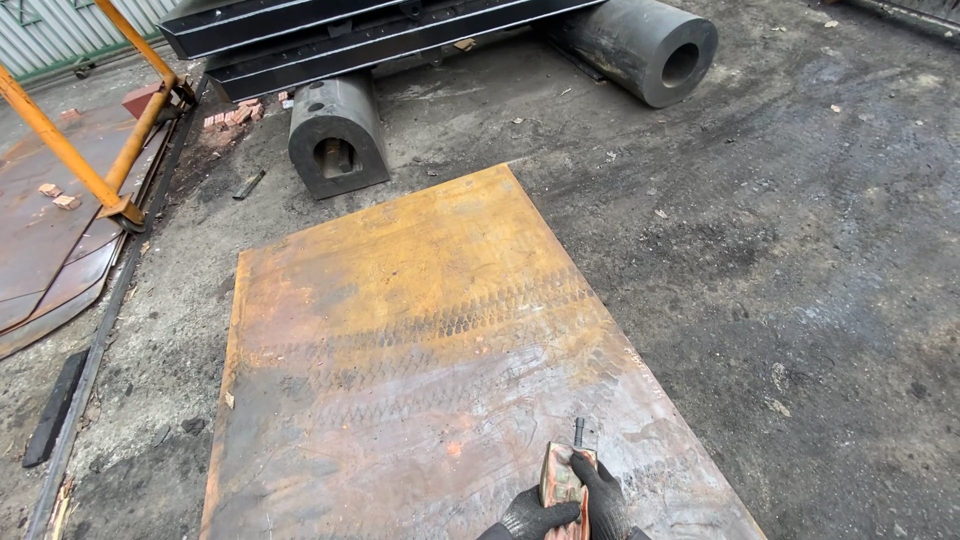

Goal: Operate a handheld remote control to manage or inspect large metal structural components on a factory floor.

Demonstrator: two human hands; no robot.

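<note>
Two gloved hands meet at the bottom edge of the view. The left hand (533,517) and the right hand (603,497) both wear dark knit gloves, and both are cut off at the wrist by the frame. Together they grasp a small flat rectangular tool (562,484) with a worn reddish and pale face. The left thumb lies across its lower face; the right fingers wrap its right edge. A short dark stub (578,431) projects from the top of the tool, just beyond the fingertips. What the stub is cannot be told at this size.

The tool is held just above, or against, the near end of a large rusty steel plate (420,340) that lies flat on the ground. Contact between tool and plate cannot be confirmed. Tyre-tread marks cross the plate ahead of the grip.

No container with visible contents is present. Well beyond the grip, past the far end of the plate, stand two hollow pieces: a dark block with an arched top (336,135), whose bore shows a lighter interior, and, further right, a thick-walled cylinder (640,45) lying on its side with an open bore. Black steel beams (330,35) rest across both. Far left of the grip stands a yellow tubular frame (95,150), cut off at the top, over curved rusty sheets (40,260).
</note>
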